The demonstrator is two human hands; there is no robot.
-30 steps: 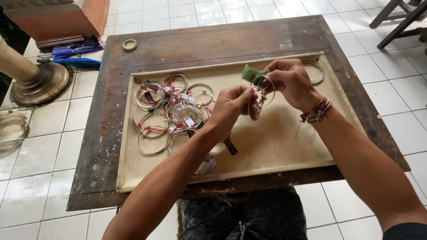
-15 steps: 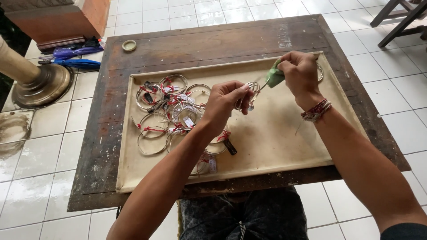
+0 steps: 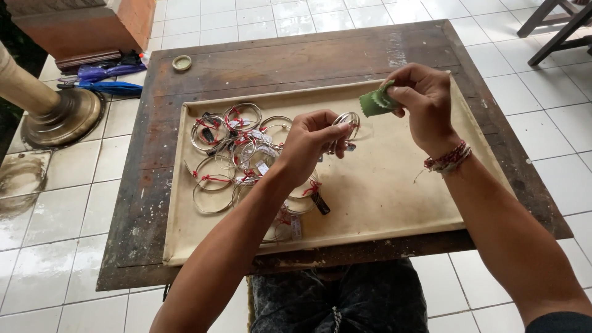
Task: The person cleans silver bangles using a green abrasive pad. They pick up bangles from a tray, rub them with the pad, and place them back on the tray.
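My left hand (image 3: pixel 311 143) is closed around a silver metal bangle (image 3: pixel 347 126) with a small tag, held above a beige padded tray (image 3: pixel 401 185). My right hand (image 3: pixel 422 102) pinches a small green cloth with zigzag edges (image 3: pixel 377 102), just right of the bangle and apart from it. A red-and-white beaded bracelet (image 3: pixel 449 158) circles my right wrist. A heap of several silver bangles tied with red thread (image 3: pixel 231 151) lies in the left half of the tray, under and left of my left forearm.
The tray rests on a worn dark wooden table (image 3: pixel 271 61) over white floor tiles. A small round lid (image 3: pixel 182 62) sits at the table's far left. A brass pillar base (image 3: pixel 58 117) and folded blue-purple umbrellas (image 3: pixel 108 80) are at left; chair legs (image 3: pixel 555 28) at far right.
My right hand with the green cloth has come off the bangle and shifted up and to the right. My left hand keeps hold of the bangle at about the same spot.
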